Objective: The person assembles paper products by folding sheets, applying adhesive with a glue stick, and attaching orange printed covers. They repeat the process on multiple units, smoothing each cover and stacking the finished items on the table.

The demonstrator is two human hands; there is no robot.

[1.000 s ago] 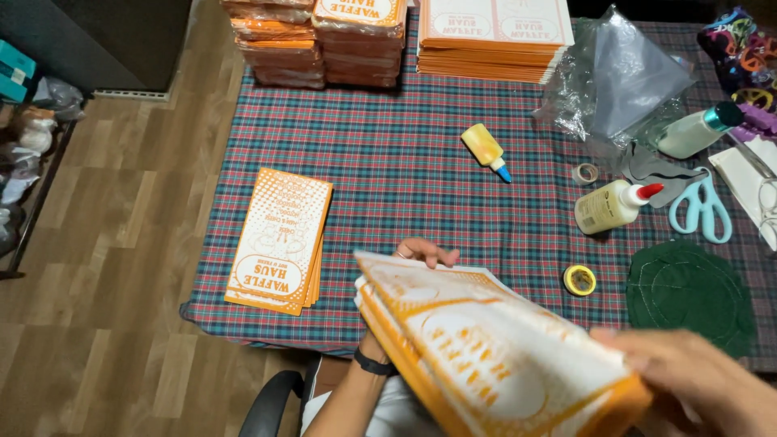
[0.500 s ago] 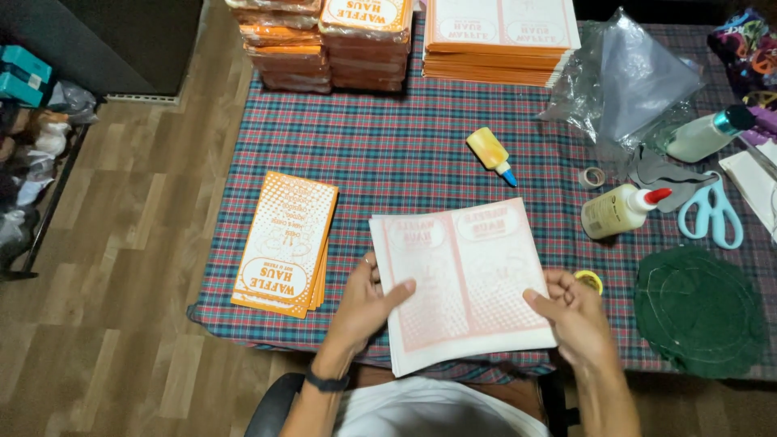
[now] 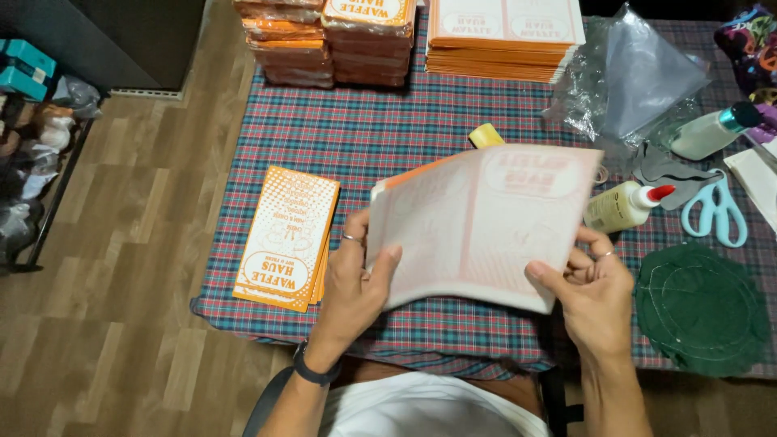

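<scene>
Head view: both hands up off the table (image 3: 421,121).
Left hand (image 3: 356,279): fingers pinched on the flat bag sheet (image 3: 486,222) at 9 o'clock.
Right hand (image 3: 595,291): fingers closed on its 4 o'clock corner, keeping it level.
Finished stack (image 3: 287,237): lying at 9 o'clock, out of the way.

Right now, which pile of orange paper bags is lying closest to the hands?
The small flat stack of orange printed paper bags, alone beside the left hand. The taller orange piles sit along the table's far edge.

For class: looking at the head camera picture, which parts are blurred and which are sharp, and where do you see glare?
Head view: the sheet stack held by the left hand and right hand is motion-blurred, its print smeared; the flat orange bags on the plaid tablecloth are sharp; the clear plastic bag shows soft glare; lighting is even, shadows faint.
</scene>
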